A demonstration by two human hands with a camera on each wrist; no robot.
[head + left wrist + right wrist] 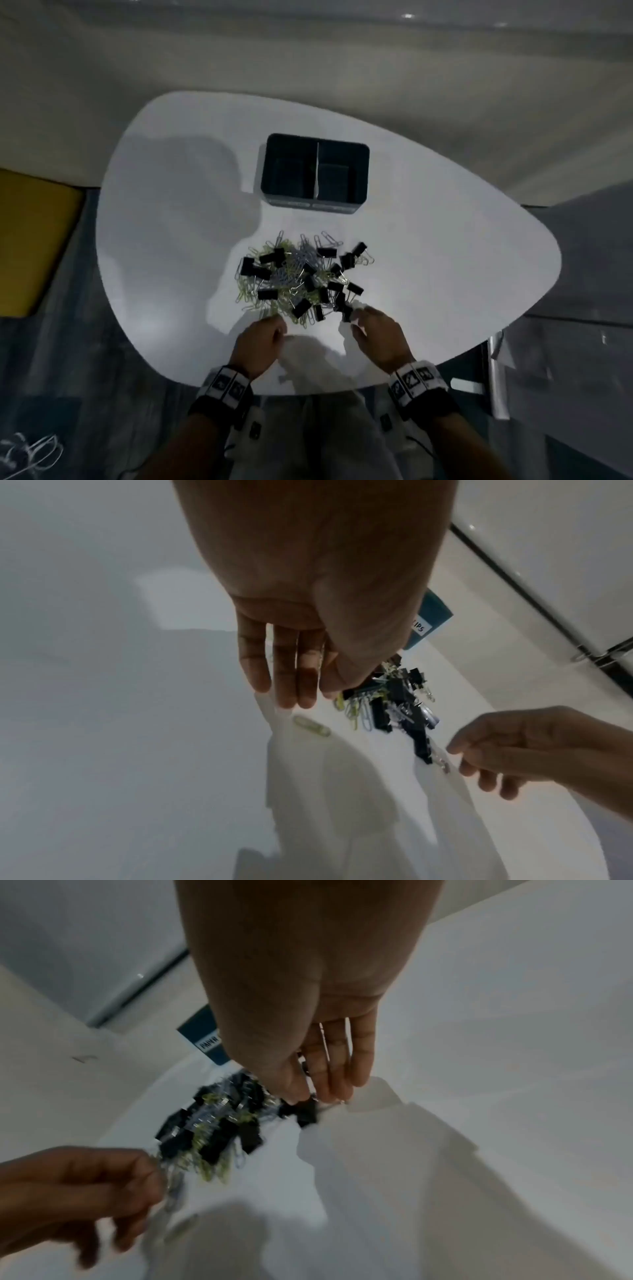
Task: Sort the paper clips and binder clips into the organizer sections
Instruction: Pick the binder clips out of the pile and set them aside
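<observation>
A mixed pile of black binder clips and silver and yellow-green paper clips lies mid-table. Behind it stands a dark blue two-section organizer, both sections looking empty, with white labels on its front. At the pile's near right corner my right hand pinches a black binder clip between thumb and fingers. My left hand is at the pile's near left edge, its thumb meeting the fingertips on what looks like paper clips. One loose paper clip lies on the table just below them.
The rounded white table has bare surface all around the pile and organizer. Its near edge runs just under my wrists. A yellow panel lies on the floor at left, and a metal frame stands at right.
</observation>
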